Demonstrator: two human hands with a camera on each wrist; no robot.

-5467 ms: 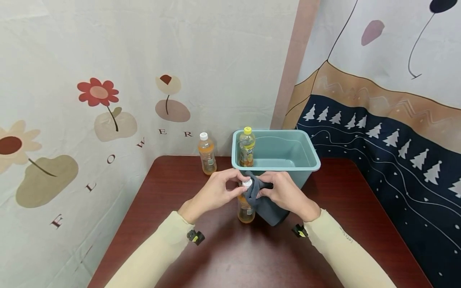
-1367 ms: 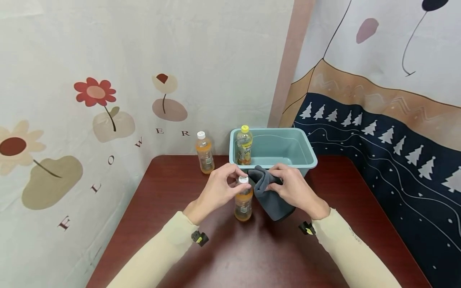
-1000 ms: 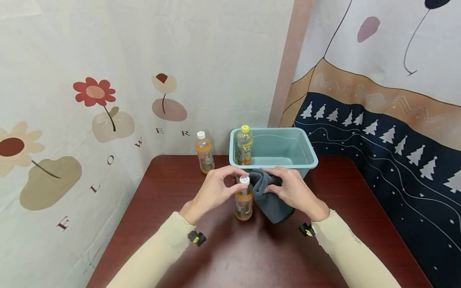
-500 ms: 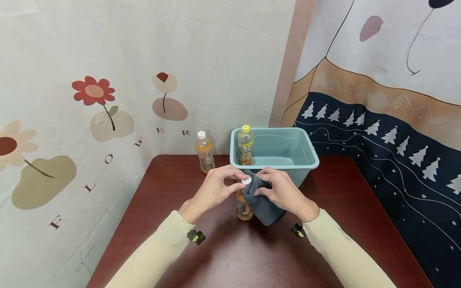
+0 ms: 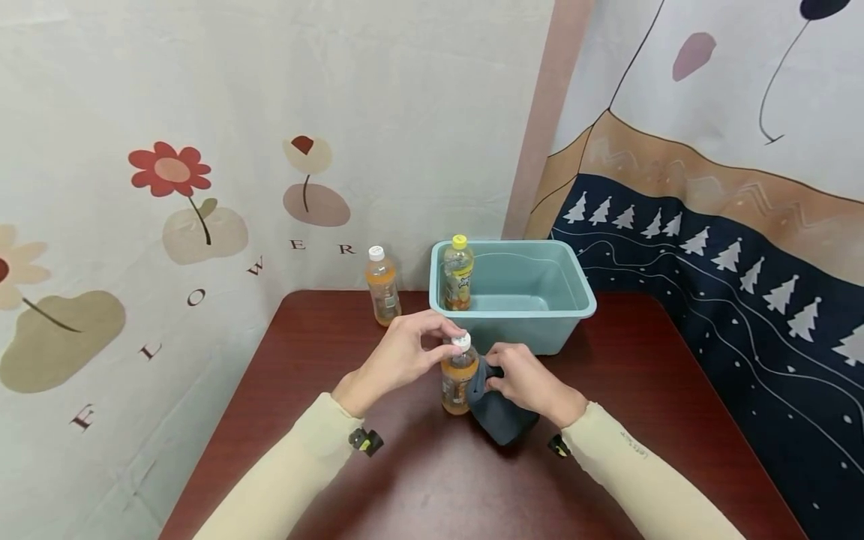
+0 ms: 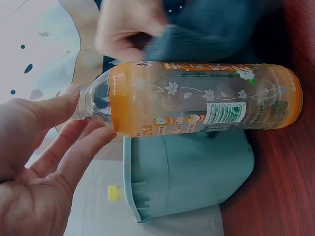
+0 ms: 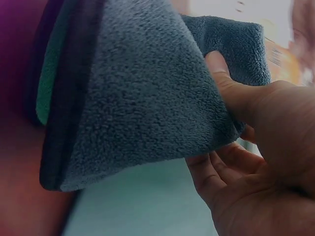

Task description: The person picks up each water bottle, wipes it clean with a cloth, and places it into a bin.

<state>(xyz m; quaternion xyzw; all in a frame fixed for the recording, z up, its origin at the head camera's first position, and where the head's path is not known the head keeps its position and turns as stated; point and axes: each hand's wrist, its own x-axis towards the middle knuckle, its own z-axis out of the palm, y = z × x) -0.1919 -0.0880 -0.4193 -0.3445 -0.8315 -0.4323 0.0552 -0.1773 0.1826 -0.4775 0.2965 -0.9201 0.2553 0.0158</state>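
A pale wall covering (image 5: pixel 418 97) spans the back, printed with 3 flowers and letters reading F L O W E R; to its right hangs a dark panel (image 5: pixel 715 315) with white trees. Below is the reddish-brown counter (image 5: pixel 432 495). At its back stands a blue-green bin (image 5: pixel 526 330). A dark grey folded cloth (image 5: pixel 499 416) hangs in front of the bin, overlapping the right edge of the near bottle (image 5: pixel 455 390) in the head view.

That bottle, 1 of 3, stands upright on the counter just in front of the bin, an orange drink label and barcode showing in the left wrist view. A similar bottle (image 5: pixel 385 292) stands upright left of the bin, apart from it; the yellow-capped bottle (image 5: pixel 458 279) is upright inside the bin's left end.

The left hand (image 5: pixel 405 349) has its grip nearly closed, thumb and fingers pinching the near bottle at its white cap (image 5: pixel 461 342). The right hand (image 5: pixel 523 381) has its grip closed too, holding the cloth bunched between thumb and fingers. Smallest are 2 black devices (image 5: pixel 365 441), 1 at each wrist.
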